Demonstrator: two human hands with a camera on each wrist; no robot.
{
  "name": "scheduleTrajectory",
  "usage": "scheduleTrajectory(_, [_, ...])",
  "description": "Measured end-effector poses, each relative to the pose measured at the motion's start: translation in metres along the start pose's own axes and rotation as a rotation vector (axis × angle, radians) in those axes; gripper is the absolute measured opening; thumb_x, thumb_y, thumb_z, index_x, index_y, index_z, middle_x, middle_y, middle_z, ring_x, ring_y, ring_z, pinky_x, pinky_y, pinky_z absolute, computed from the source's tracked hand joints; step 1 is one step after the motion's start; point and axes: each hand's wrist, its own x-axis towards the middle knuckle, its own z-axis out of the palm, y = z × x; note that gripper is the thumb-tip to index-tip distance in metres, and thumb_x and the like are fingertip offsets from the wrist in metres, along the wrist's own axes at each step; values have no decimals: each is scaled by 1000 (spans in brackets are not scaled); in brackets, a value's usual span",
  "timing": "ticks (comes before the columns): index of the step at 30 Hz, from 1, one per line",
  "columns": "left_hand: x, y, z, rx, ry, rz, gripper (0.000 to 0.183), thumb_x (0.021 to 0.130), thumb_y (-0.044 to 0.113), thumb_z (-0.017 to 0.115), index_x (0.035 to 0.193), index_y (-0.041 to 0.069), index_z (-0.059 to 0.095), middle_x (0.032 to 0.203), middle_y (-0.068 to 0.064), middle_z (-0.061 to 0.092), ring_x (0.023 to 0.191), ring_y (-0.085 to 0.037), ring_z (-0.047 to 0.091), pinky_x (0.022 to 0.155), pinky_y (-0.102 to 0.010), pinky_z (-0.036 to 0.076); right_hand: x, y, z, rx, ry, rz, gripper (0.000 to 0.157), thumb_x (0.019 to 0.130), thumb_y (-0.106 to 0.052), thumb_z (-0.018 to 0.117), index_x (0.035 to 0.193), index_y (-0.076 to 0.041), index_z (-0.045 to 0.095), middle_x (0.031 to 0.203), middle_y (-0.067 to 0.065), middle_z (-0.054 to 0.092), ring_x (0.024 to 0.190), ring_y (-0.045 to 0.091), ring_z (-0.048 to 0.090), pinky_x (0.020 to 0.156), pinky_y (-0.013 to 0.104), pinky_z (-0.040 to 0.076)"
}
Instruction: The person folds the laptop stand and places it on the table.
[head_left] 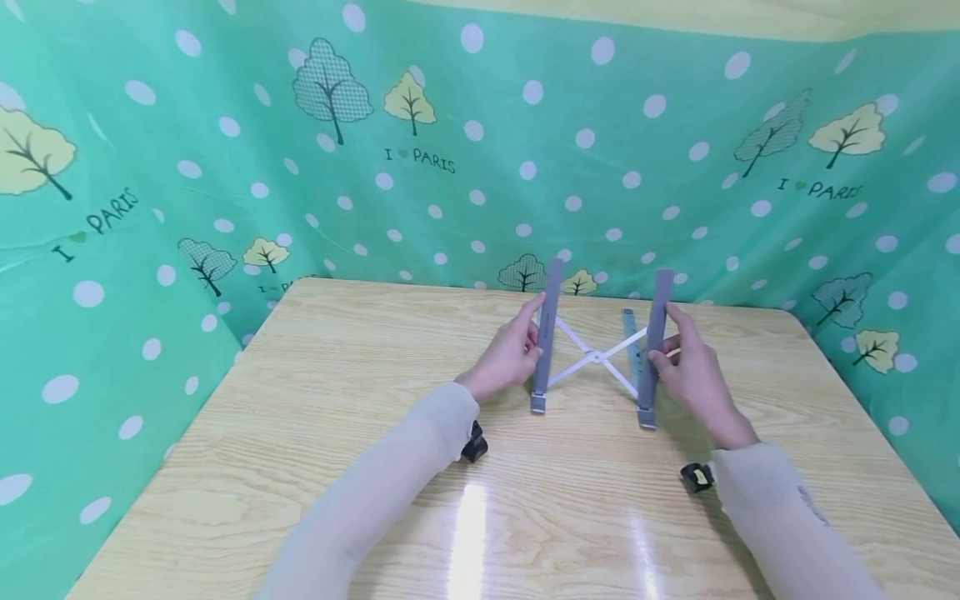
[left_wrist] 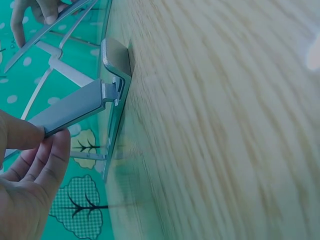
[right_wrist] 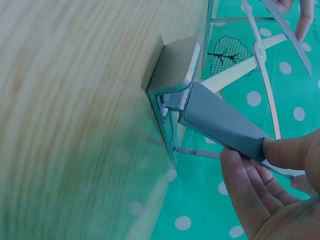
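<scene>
A grey metal folding laptop stand (head_left: 597, 357) stands unfolded on the table, its X-shaped crosspiece spread between two raised side arms. My left hand (head_left: 510, 354) pinches the left side arm (head_left: 547, 333) between thumb and fingers. On the other side, my right hand (head_left: 693, 379) holds the right side arm (head_left: 655, 342), thumb on the upper face and fingers underneath. The left wrist view shows the hinge (left_wrist: 110, 92) joining the left arm to its base, with a bent lip (left_wrist: 116, 57) at the front. A matching lip (right_wrist: 175, 65) appears in the right wrist view.
The wood-grain table (head_left: 315, 400) extends around the stand, with bright reflections near its front. A green dotted cloth (head_left: 435, 183) printed with trees hangs behind and along the sides. Black wrist cameras (head_left: 474, 443) sit below both sleeves.
</scene>
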Motion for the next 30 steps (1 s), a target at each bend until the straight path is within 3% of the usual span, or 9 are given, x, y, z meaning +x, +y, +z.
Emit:
scheduleTrajectory(16, [-12,-7,-19,6,13,-28,98,84,-12,60,153,35,9,94,-4,53,84,-18,55,73,-21,53,6,-12,17,10,-30,-8,75,94,0,55,154,-15,13,94,16,56,77,29,59,58,33,53])
scheduleTrajectory(30, [-21,-15,-31,30,40,-11,96,82,-14,59,154,30,12,92,-4,53,83,-17,55,72,-21,54,8,-24,28,35,-41,-10,74,94,0,55,154,-17,14,93,14,56,77,28,59,59,34,54])
